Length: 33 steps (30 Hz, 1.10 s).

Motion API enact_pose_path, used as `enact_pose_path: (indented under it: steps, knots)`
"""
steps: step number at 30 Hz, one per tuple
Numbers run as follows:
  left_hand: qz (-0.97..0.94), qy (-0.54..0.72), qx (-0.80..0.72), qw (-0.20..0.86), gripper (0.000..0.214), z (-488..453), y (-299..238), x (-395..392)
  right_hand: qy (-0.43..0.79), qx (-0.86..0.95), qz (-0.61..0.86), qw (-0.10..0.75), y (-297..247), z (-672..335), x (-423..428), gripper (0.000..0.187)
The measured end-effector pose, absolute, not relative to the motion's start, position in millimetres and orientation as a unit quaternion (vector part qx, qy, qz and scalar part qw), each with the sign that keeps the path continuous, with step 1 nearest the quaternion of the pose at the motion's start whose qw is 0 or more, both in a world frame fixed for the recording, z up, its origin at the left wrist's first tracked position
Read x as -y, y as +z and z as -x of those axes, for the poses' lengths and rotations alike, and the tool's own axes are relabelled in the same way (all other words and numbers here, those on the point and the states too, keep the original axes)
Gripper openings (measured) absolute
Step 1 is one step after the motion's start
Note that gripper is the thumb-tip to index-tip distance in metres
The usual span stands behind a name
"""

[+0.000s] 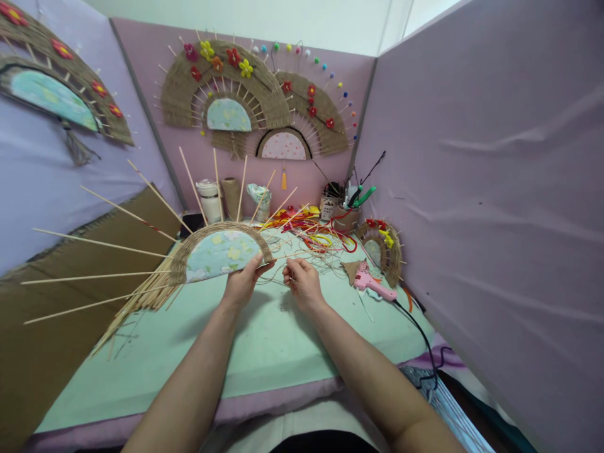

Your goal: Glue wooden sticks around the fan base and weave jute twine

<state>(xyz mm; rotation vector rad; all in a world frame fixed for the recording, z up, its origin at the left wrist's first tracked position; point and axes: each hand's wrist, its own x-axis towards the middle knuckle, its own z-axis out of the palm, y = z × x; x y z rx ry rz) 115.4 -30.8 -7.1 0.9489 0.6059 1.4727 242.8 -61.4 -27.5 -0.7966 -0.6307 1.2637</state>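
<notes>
Over the table is a half-round fan panel (219, 251) with pale blue floral cloth, edged by a woven band of brown twine. Long thin wooden sticks (104, 239) spread outward from that band. My left hand (243, 283) grips the panel at its lower right end, thumb on the front and fingers behind. Just right of that end, my right hand (302, 280) is closed in a pinch on what looks like a thin strand of twine. The strand itself is hard to make out against the tablecloth.
A bundle of sticks (146, 296) lies at left beside a brown board (47, 308). Red and yellow cords (311, 229) are heaped at the back. At right lie a pink glue gun (372, 282) and a small flowered fan (384, 248). Pliers (361, 198) stand in a pot.
</notes>
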Motion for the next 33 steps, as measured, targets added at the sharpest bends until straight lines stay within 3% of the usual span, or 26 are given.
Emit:
enact_pose_path:
  steps: [13,26,33]
  knots:
    - [-0.411,0.635,-0.272,0.595,0.041,-116.9,-9.0,31.0,0.580,0.272,0.374,0.671,-25.9,-244.9,62.1,0.029]
    - [-0.336,0.613,-0.287,0.655,0.028,-113.7,-5.6,27.4,0.597,0.280,0.331,0.675,-21.0,-246.4,65.2,0.024]
    - [-0.336,0.622,-0.292,0.644,0.032,-114.8,-5.9,27.3,0.496,0.301,0.395,0.712,-30.8,-249.0,61.2,0.022]
